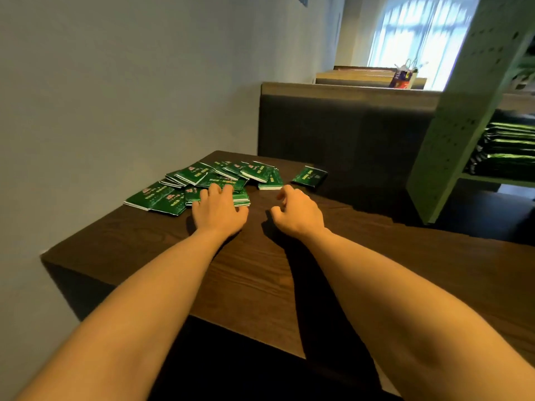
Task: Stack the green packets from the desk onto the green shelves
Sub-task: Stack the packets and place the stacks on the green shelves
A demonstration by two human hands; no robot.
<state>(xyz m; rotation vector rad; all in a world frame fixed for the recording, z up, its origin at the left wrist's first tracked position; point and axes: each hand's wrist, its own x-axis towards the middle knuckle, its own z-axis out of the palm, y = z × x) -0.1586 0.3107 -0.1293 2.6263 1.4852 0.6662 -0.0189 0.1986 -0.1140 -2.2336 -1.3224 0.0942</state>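
Our left hand (pixel 219 210) lies palm down with its fingers (pixel 223 190) spread flat over the near edge of a loose heap of green packets (pixel 202 180), pressing on the topmost ones rather than gripping any. Our right hand (pixel 298 210) hovers just beside it, slightly to the right, fingers loosely curled and parted, holding nothing; whether it touches the wood beneath we cannot tell. Both bare forearms reach in from the bottom of the view. The heap spreads across the far left part of the dark wooden counter (pixel 260 270), packets overlapping at odd angles, and one single packet (pixel 309 177) lies apart near the counter's far right corner. Behind the counter stands a dark upholstered seat back (pixel 333 131). To the right rise the green shelves (pixel 451 125), their side panel perforated, with a stack of shelved packets (pixel 506 149) already lying inside one compartment.
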